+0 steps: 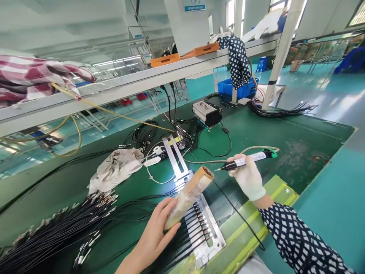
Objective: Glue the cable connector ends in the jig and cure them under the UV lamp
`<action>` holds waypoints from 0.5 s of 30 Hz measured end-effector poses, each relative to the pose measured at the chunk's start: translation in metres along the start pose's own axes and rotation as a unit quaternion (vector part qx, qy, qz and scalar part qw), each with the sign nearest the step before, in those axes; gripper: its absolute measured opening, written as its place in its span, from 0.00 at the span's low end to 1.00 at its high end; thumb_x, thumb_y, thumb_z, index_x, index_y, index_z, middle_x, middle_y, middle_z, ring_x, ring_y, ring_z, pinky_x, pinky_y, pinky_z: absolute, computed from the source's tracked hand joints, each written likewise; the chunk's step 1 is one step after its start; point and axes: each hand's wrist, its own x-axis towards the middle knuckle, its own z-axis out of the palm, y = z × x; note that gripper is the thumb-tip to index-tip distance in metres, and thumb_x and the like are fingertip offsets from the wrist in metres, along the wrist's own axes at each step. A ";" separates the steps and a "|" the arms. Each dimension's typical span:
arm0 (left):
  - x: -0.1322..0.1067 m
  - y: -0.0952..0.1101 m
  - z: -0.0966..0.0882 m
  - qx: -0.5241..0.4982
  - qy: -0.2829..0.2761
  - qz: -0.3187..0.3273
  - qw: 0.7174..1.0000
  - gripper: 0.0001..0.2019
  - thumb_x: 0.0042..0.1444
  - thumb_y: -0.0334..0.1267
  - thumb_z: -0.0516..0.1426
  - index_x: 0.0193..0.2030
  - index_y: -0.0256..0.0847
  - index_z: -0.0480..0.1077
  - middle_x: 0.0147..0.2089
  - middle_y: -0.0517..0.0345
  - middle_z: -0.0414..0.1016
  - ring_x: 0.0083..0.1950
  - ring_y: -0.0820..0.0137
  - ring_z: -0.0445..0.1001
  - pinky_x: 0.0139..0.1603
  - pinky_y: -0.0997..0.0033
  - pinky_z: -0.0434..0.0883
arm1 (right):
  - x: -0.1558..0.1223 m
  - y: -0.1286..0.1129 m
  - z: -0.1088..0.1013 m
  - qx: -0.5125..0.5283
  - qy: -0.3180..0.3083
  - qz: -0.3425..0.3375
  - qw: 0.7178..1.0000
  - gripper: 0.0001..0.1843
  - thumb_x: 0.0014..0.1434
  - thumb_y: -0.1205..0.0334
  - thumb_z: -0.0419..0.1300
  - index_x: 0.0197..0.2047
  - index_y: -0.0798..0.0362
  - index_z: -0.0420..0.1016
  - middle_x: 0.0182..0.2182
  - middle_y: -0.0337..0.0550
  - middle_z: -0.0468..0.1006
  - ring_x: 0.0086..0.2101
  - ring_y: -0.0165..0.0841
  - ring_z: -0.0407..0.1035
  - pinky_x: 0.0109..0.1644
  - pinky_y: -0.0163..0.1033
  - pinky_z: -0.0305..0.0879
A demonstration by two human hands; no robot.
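My left hand (pixel 155 236) is bare and grips the lower end of a tape-wrapped wooden block (pixel 189 194), which tilts up over a metal fixture (pixel 211 232). Several black cables (pixel 196 224) with metal tips lie side by side in that fixture. My right hand (pixel 248 177) wears a white glove and holds a pen-shaped dispensing tool (pixel 246 160) with a green rear end and a hose. Its needle tip points left, close to the block's upper end. A thin black wire (pixel 239 213) runs from near the tool across the mat.
A large bundle of black cables (pixel 57 228) lies at the left front. A crumpled cloth (pixel 115 169) sits behind it, near a small black-and-silver box (pixel 207 112), a blue bin (pixel 238 89) and another cable bundle (pixel 282 111). An overhead shelf (pixel 137 78) carries orange trays (pixel 165 59).
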 end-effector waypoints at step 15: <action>-0.033 0.032 0.015 -0.073 -0.049 -0.010 0.996 0.38 0.64 0.41 0.55 0.76 0.67 0.42 0.74 0.52 0.52 0.74 0.55 0.58 0.72 0.52 0.67 | -0.017 0.011 0.035 -0.242 -0.180 0.140 0.943 0.31 0.60 0.36 0.63 0.59 0.45 0.76 0.40 0.41 0.74 0.23 0.23 0.52 0.21 0.30 0.42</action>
